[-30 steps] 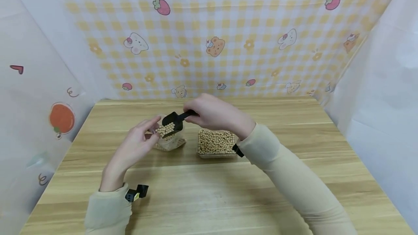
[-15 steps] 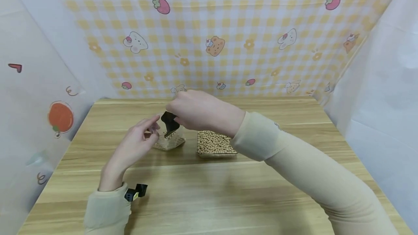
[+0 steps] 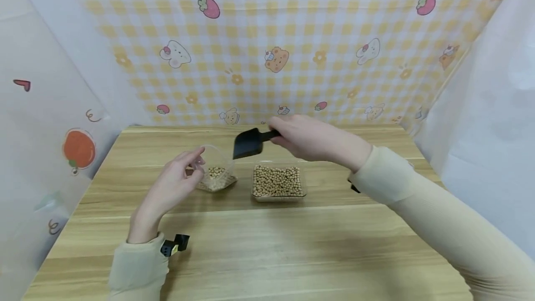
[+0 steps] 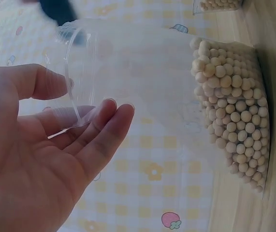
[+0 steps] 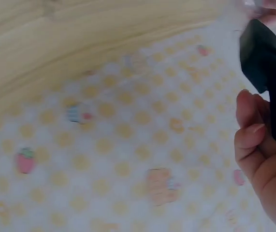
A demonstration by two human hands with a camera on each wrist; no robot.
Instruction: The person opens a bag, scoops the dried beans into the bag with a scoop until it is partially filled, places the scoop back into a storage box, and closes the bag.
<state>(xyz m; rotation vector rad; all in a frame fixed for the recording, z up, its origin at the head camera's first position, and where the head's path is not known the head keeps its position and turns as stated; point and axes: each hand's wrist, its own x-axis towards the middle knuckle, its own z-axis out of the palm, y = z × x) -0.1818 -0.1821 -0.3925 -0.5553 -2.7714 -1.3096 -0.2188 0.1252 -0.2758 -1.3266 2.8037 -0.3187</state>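
Observation:
My left hand (image 3: 173,185) pinches the open rim of a clear plastic bag (image 4: 142,72) between thumb and fingers. The bag stands on the table with pale round soybeans (image 4: 237,118) in its lower part. My right hand (image 3: 311,138) grips the handle of a black scoop (image 3: 248,143), held in the air between the bag and a clear rectangular box. No beans show in the scoop. The box (image 3: 279,199), full of soybeans, sits to the right of the bag. In the right wrist view the scoop (image 5: 263,55) points up, its handle in my curled fingers.
The wooden table (image 3: 267,250) spreads around the bag and box. A yellow checked cloth (image 3: 292,82) hangs behind its back edge, with white sheets at the left and right sides. Small black devices (image 3: 175,245) are strapped at the wrists.
The scoop was tipped over the bag, and its beans went in. My right hand has since moved back to the right with the scoop. The left hand stays at the bag's rim.

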